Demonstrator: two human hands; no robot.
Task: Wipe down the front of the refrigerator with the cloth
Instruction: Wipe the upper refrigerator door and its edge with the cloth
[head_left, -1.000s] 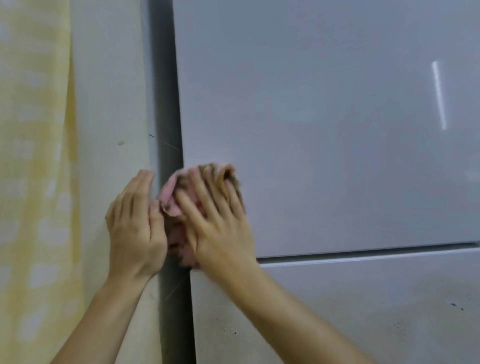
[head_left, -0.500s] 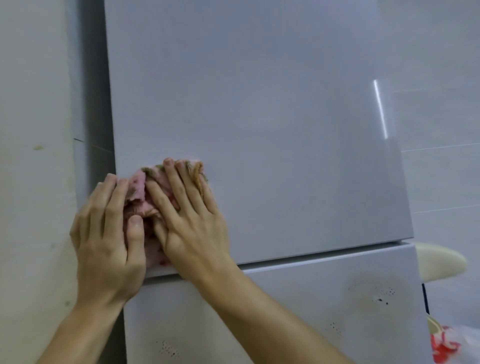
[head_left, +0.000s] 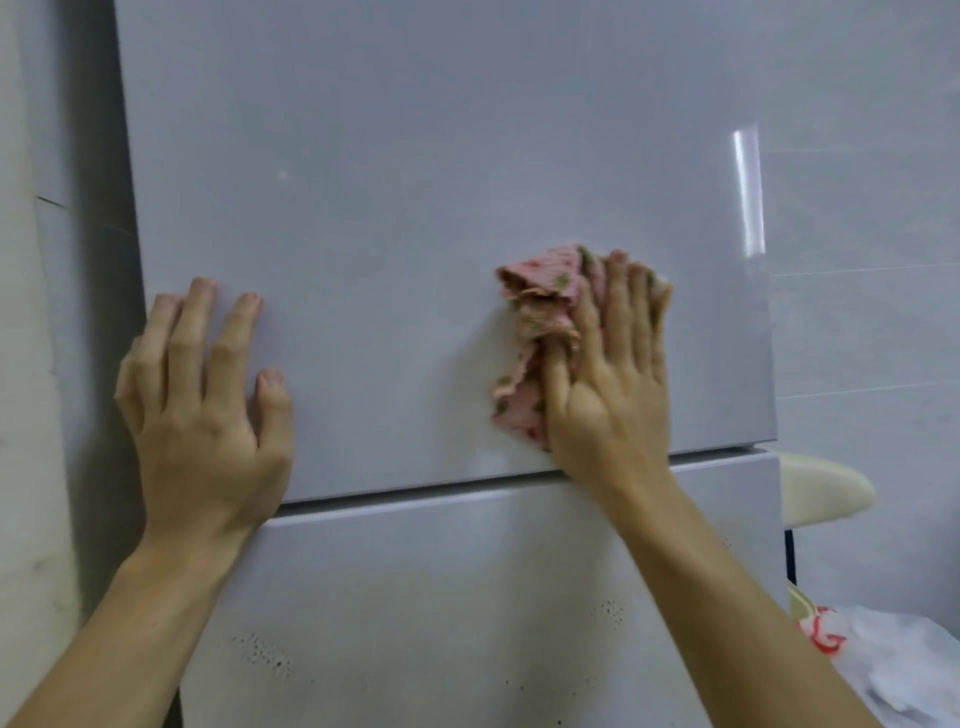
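Left hand (head_left: 202, 400) lies flat, fingers spread, braced on the upper refrigerator door (head_left: 415, 171) near its left edge. Right of centre, the right hand (head_left: 610, 379), fingers straight, presses the bunched cloth (head_left: 535, 322) against that door's lower part. We judge the job partway: the lower door (head_left: 441, 587) shows dark specks, apparently unwiped.

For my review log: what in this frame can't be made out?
Head view only.
cloth: largely under the right hand; full extent hidden.
refrigerator: top and bottom cut off by frame edges.
cream object: partly behind the refrigerator's side; unidentifiable.
red-and-white item: blurred; identity unclear.
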